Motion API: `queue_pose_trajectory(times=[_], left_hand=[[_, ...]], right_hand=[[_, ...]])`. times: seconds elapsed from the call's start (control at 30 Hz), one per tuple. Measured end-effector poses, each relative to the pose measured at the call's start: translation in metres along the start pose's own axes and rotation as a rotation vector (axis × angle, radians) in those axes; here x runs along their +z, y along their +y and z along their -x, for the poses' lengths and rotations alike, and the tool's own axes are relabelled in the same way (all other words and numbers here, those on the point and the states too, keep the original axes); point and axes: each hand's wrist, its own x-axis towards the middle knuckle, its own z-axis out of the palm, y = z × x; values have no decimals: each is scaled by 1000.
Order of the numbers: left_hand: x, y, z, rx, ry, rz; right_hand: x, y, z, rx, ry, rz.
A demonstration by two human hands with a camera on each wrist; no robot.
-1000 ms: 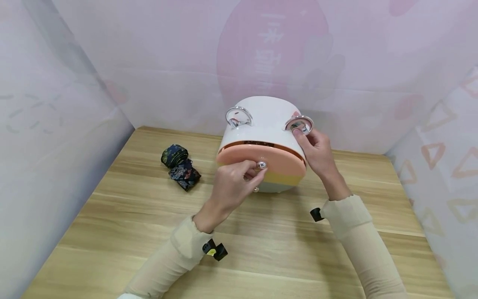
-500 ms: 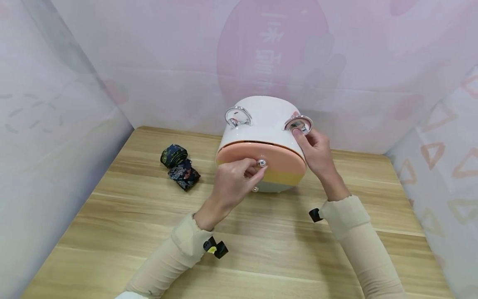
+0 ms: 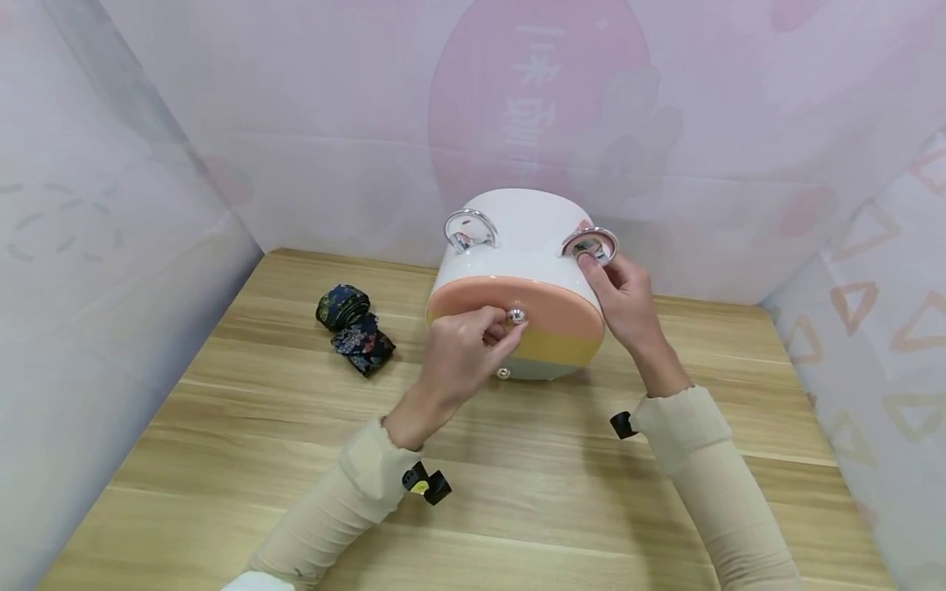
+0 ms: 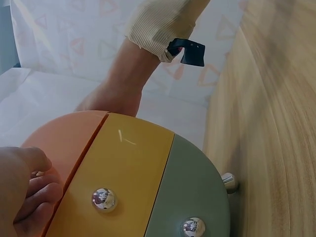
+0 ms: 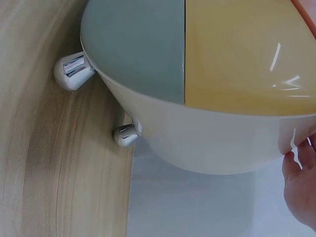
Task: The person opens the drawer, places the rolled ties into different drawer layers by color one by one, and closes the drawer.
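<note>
A rounded white drawer box (image 3: 517, 209) stands at the back of the table, with orange, yellow and grey-green drawer fronts. Two silver ear-shaped rings stick up from its top. My left hand (image 3: 461, 353) pinches the silver knob (image 3: 516, 315) of the orange top drawer (image 3: 473, 295), which sits flush with the box in the head view. My right hand (image 3: 631, 304) holds the box at its right side, thumb against the right silver ring (image 3: 591, 243). In the right wrist view, fingertips (image 5: 292, 165) of this hand touch the white side wall.
Two rolled dark patterned neckties (image 3: 343, 307) lie on the wooden table (image 3: 296, 443), left of the box. Printed cloth walls (image 3: 332, 164) enclose the back and sides. Short silver feet (image 5: 74, 71) raise the box off the tabletop.
The orange drawer has gone in: the gap along its top edge has closed. My left hand has moved slightly forward with the knob, while the right hand keeps its place on the box.
</note>
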Motion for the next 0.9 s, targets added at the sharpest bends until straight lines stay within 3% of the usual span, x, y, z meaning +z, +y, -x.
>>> queue_pose_trajectory(times=[0.67, 0.9], left_hand=[[0, -3, 0, -45, -26, 20], [-4, -6, 11, -52, -57, 4]], right_hand=[[1, 2, 1, -7, -6, -17], [1, 1, 2, -1, 0, -11]])
